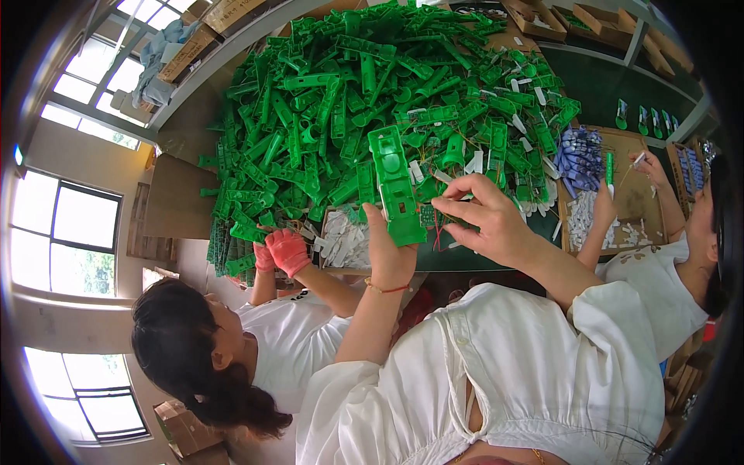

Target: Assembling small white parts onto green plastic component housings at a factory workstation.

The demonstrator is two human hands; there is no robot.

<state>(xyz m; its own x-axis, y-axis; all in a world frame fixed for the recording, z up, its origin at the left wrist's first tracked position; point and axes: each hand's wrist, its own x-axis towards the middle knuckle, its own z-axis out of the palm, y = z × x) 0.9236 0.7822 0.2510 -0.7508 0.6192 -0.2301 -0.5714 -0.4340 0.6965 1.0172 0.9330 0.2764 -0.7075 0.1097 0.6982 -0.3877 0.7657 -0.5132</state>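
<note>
My left hand (390, 252) grips the lower end of a long green plastic housing half (397, 186), its hollow inner side with ribs and round recesses facing up. Close beside its right edge, my right hand (484, 217) pinches a small green circuit board (427, 215) between thumb and fingers. Thin red wires hang from the board. Whether the board touches the housing I cannot tell. Behind both hands rises a big heap of green plastic housings (333, 116), with wired pieces and white strips mixed in at its right side.
A co-worker in pink gloves (288, 252) handles green parts at the left. Another person's hand (604, 205) at the right holds a green-and-white piece. White strips lie in a box (346, 240) and a tray (593, 225); purple parts (579, 159) are piled nearby. Shelves hold cardboard boxes (535, 19).
</note>
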